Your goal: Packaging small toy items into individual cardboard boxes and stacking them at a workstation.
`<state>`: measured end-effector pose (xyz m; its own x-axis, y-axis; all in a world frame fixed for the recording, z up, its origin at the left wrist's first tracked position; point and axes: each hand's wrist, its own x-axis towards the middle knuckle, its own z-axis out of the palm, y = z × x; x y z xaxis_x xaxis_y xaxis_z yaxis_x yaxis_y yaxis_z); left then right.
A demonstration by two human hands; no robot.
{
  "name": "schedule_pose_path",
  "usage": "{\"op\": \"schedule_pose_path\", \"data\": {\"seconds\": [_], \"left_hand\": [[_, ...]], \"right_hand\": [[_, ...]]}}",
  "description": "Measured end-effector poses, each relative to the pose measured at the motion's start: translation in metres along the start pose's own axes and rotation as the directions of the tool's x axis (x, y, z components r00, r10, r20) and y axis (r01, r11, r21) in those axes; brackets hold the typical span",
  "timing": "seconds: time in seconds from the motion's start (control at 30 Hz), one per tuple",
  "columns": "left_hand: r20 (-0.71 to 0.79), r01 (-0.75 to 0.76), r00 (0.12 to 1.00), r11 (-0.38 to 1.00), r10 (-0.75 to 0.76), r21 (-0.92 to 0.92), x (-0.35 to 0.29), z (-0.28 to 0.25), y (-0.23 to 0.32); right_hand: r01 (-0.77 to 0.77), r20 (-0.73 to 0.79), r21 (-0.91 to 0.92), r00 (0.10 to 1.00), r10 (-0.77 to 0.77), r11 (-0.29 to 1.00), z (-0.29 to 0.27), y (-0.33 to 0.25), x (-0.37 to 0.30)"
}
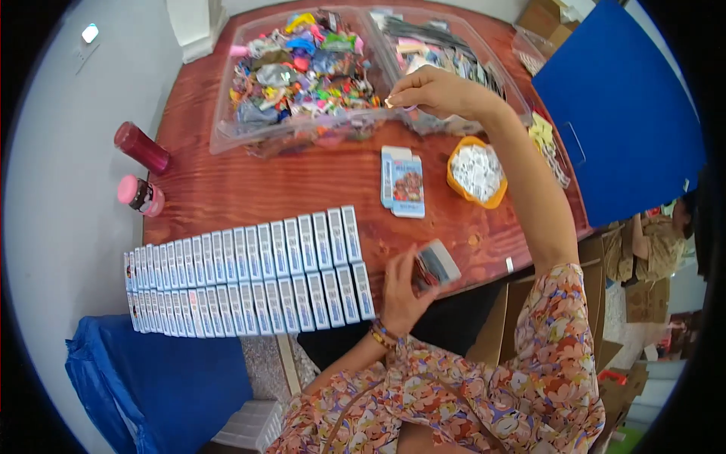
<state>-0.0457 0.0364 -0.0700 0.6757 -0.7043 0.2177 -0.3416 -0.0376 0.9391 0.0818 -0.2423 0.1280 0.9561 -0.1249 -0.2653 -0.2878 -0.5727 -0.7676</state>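
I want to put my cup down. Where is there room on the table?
Bare wood lies between the clear bin of bits and the rows of small boxes, beside the two bottles. It is crowded around the orange bowl and flat packet.

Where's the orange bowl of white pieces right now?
In the head view, the orange bowl sits right of centre on the wooden table, beside the flat card packet, under the right forearm.

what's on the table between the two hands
In the head view, a small flat printed box lies on bare wood between the left hand, which holds an open box, and the right hand.
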Motion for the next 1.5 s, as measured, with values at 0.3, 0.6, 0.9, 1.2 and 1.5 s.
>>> {"op": "schedule_pose_path", "data": {"seconds": [0.3,0.6,0.9,1.2,1.5], "left_hand": [[-0.066,-0.082,0.993,0.973,0.099,0.216,0.018,-0.002,0.004],[0.024,-0.117,0.993,0.935,0.116,0.334,0.016,0.015,0.009],[0.028,-0.113,0.994,0.94,0.11,0.322,0.024,0.021,0.012],[0.012,-0.14,0.99,0.94,0.143,0.311,0.03,0.023,0.012],[0.027,-0.14,0.99,0.937,0.138,0.32,0.029,0.019,0.013]], "right_hand": [[0.126,0.184,-0.39,0.981,-0.058,0.912,0.098,0.015,-0.156],[0.105,-0.214,-0.308,0.961,-0.176,0.946,0.118,0.063,-0.186],[-0.002,-0.305,0.275,0.948,0.089,0.961,0.123,0.059,-0.197],[0.0,-0.367,-0.345,0.92,-0.135,0.939,0.123,0.061,-0.212],[-0.119,-0.333,0.361,0.91,0.247,0.925,0.105,0.071,-0.207]]}}
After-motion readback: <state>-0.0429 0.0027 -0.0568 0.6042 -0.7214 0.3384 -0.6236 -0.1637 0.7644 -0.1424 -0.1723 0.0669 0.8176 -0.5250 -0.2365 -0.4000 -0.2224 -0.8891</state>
